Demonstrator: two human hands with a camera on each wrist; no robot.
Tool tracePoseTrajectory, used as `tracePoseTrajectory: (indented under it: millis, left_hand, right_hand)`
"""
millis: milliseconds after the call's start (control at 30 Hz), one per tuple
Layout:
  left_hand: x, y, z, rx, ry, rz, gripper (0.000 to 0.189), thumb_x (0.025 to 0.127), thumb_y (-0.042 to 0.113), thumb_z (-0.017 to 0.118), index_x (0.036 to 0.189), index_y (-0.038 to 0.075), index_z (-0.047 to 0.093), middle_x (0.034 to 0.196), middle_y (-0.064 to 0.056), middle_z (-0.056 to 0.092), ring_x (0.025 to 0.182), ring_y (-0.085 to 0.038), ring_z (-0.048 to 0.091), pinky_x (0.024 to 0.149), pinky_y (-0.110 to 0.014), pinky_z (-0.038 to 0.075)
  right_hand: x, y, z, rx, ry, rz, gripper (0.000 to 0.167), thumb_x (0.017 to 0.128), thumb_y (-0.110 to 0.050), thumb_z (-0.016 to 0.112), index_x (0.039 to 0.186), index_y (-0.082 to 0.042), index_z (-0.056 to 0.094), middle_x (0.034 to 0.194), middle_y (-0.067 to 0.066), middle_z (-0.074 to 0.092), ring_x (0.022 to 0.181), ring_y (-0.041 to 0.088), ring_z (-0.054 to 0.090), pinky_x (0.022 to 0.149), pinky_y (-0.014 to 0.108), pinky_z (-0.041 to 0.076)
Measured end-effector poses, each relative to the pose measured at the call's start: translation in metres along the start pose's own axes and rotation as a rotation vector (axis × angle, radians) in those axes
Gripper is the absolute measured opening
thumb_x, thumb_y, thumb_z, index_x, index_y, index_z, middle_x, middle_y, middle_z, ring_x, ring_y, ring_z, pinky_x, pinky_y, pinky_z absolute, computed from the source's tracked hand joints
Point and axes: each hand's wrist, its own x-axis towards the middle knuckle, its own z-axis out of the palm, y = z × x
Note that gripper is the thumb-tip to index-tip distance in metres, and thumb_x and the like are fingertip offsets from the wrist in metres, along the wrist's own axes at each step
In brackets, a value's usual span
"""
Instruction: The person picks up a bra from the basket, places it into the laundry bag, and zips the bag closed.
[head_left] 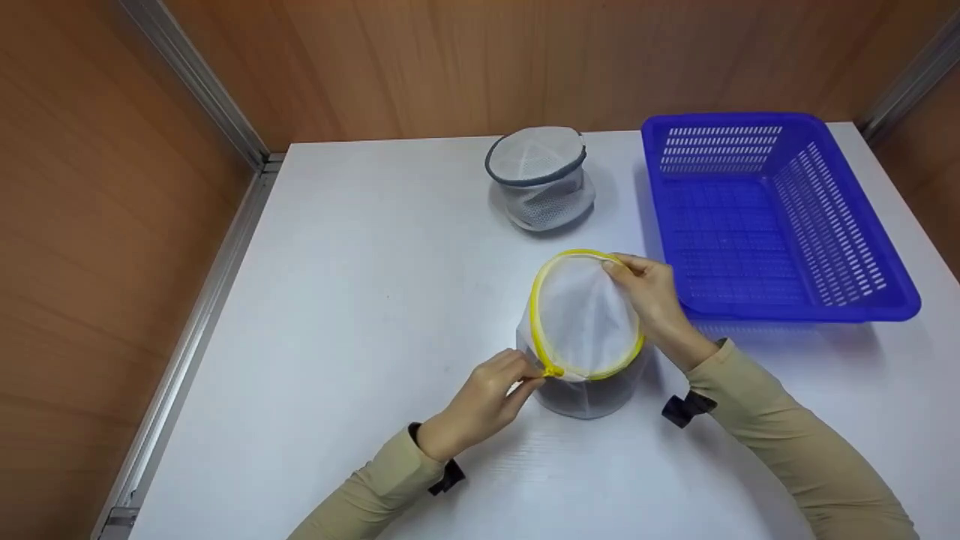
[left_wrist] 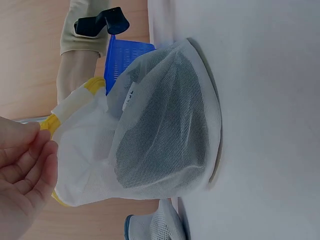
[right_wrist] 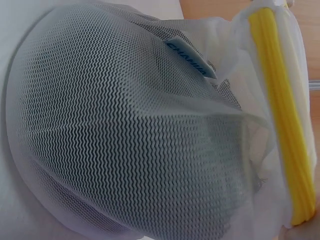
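A white mesh laundry bag [head_left: 589, 319] with a yellow zipper round its top stands on the table in front of me. At the near left of its rim, my left hand [head_left: 484, 394] pinches the yellow zipper pull [head_left: 553, 371] between thumb and fingers. My right hand [head_left: 654, 298] grips the far right of the rim, thumb on top. In the right wrist view the yellow zipper band [right_wrist: 282, 115] runs along the rim, and a lettered label [right_wrist: 191, 59] shows on the mesh. Only a bit of the right hand appears there, at the lower right corner.
A second mesh bag [head_left: 551, 206], with a dark grey rim, stands slumped behind the first. To the right is a blue plastic basket [head_left: 795, 311] with slotted walls. Wooden panels [head_left: 420, 67] border the white table [head_left: 360, 300] at the back and sides.
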Motion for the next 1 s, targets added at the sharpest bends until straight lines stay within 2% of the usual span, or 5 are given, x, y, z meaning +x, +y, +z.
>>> tracePoseTrajectory:
  millis: [233, 400, 500, 800, 1000]
  left_hand:
    - [0.0, 0.0, 0.005, 0.002, -0.018, 0.01, 0.012, 0.075, -0.003, 0.065, 0.081, 0.003, 0.056, 0.08, -0.004, 0.059, 0.074, -0.012, 0.054, 0.064, -0.014, 0.044]
    - [-0.001, 0.001, 0.009, 0.009, -0.054, 0.032, 0.011, 0.077, -0.001, 0.064, 0.084, 0.002, 0.057, 0.085, -0.005, 0.06, 0.077, -0.012, 0.055, 0.07, -0.012, 0.044]
    - [-0.001, 0.002, 0.009, -0.036, -0.057, -0.004, 0.009, 0.078, -0.001, 0.063, 0.085, 0.001, 0.058, 0.086, -0.006, 0.061, 0.079, -0.013, 0.056, 0.07, -0.012, 0.044]
    - [-0.005, -0.002, 0.009, -0.27, 0.017, -0.324, 0.009, 0.082, 0.006, 0.06, 0.089, -0.001, 0.06, 0.086, -0.006, 0.062, 0.077, -0.014, 0.059, 0.069, -0.019, 0.049]
    - [-0.002, 0.0, 0.007, -0.548, 0.073, -0.614, 0.012, 0.082, 0.001, 0.059, 0.09, -0.007, 0.06, 0.09, -0.017, 0.062, 0.084, -0.027, 0.061, 0.074, -0.026, 0.05]
  right_hand:
    - [-0.001, 0.002, 0.001, -0.023, 0.027, -0.009, 0.031, 0.084, -0.008, 0.059, 0.109, 0.011, 0.057, 0.087, -0.004, 0.062, 0.078, 0.0, 0.055, 0.07, 0.015, 0.046]
    - [-0.002, 0.002, 0.002, -0.027, 0.027, 0.013, 0.032, 0.084, -0.009, 0.059, 0.11, 0.01, 0.057, 0.089, -0.003, 0.062, 0.08, 0.0, 0.054, 0.072, 0.015, 0.046]
    - [-0.002, 0.002, 0.0, -0.002, 0.019, 0.032, 0.034, 0.084, -0.009, 0.059, 0.111, 0.011, 0.056, 0.084, -0.008, 0.062, 0.078, 0.0, 0.055, 0.069, 0.015, 0.046]
    - [-0.002, 0.001, -0.009, 0.227, -0.078, 0.16, 0.041, 0.084, -0.011, 0.059, 0.116, 0.012, 0.049, 0.078, -0.006, 0.063, 0.071, 0.008, 0.059, 0.066, 0.021, 0.051]
    - [-0.002, 0.0, -0.011, 0.312, -0.068, 0.235, 0.005, 0.083, -0.009, 0.06, 0.082, -0.011, 0.065, 0.075, -0.003, 0.063, 0.068, 0.008, 0.059, 0.063, 0.02, 0.05]
